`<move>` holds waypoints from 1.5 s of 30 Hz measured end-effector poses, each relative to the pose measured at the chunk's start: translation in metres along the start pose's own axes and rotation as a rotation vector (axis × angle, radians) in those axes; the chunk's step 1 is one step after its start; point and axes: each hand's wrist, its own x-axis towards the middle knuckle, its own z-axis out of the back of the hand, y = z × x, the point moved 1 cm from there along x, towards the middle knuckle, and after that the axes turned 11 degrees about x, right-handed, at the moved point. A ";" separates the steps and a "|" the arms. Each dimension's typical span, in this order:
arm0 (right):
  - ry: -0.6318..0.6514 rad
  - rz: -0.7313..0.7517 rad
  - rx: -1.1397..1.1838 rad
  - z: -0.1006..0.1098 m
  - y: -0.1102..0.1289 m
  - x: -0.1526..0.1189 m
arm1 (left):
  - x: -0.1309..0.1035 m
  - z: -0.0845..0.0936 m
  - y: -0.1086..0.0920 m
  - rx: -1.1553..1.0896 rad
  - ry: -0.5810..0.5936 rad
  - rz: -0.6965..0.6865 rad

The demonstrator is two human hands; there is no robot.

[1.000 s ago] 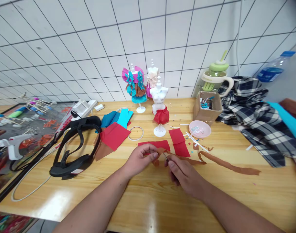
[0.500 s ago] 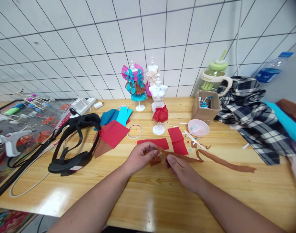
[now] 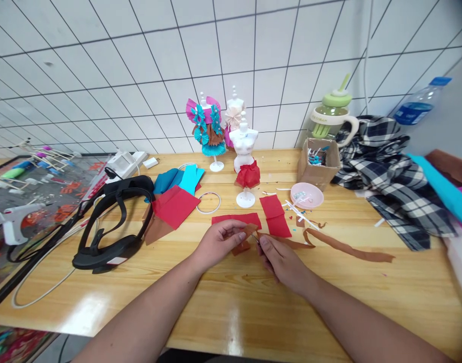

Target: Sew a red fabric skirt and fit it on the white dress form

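Observation:
My left hand [image 3: 220, 243] pinches a small piece of brown crepe paper [image 3: 249, 229] between thumb and fingers, above the table. My right hand [image 3: 282, 259] is closed round small scissors [image 3: 255, 237], their thin metal blades against the brown paper. The handles are mostly hidden in my fingers. Just behind my hands lie a red paper strip [image 3: 236, 220] and a folded red piece [image 3: 275, 217]. A long brown strip [image 3: 348, 248] trails off to the right. Beyond them stands a small white dress form [image 3: 244, 141] with a red paper skirt [image 3: 248, 174].
A dressed mini form [image 3: 208, 126] stands near the tiled wall. At left are a black headset [image 3: 102, 252], red paper sheets [image 3: 178, 205] and a glue gun [image 3: 15, 224]. At right are a pink dish [image 3: 307, 201], a cardboard box [image 3: 316, 174], a cup [image 3: 331, 116] and checked cloth [image 3: 390, 176].
The scissor blades have tilted and moved up against the brown paper in my left hand. The whole view has shifted slightly.

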 end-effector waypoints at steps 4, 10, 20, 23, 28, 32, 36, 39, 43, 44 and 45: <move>-0.019 0.040 -0.034 0.000 0.000 0.001 | -0.001 0.000 -0.002 -0.003 0.001 -0.002; -0.025 0.073 -0.110 0.003 0.006 0.000 | -0.002 -0.002 -0.002 -0.059 0.042 0.027; -0.018 0.069 -0.115 0.006 0.012 0.000 | -0.001 -0.002 0.001 -0.054 0.063 0.033; -0.010 0.063 -0.129 0.006 0.011 0.000 | -0.002 -0.002 0.002 -0.058 0.072 0.027; -0.017 0.065 -0.138 0.006 0.011 0.000 | -0.002 -0.002 0.002 -0.054 0.077 0.026; -0.018 0.077 -0.162 0.006 0.010 0.001 | -0.002 -0.002 0.001 -0.040 0.069 0.019; -0.011 0.076 -0.160 0.007 0.008 0.001 | -0.002 -0.002 0.001 -0.024 0.085 0.009; -0.013 0.077 -0.127 0.006 0.008 0.001 | -0.002 -0.003 0.001 -0.036 0.089 0.000; -0.004 0.067 -0.081 0.005 0.007 0.000 | -0.002 -0.003 0.001 -0.036 0.072 0.017; -0.004 0.064 -0.078 0.005 0.007 0.000 | -0.002 -0.003 0.001 -0.029 0.072 0.018; -0.003 0.061 -0.079 0.005 0.006 0.000 | -0.002 -0.003 0.001 -0.023 0.073 0.016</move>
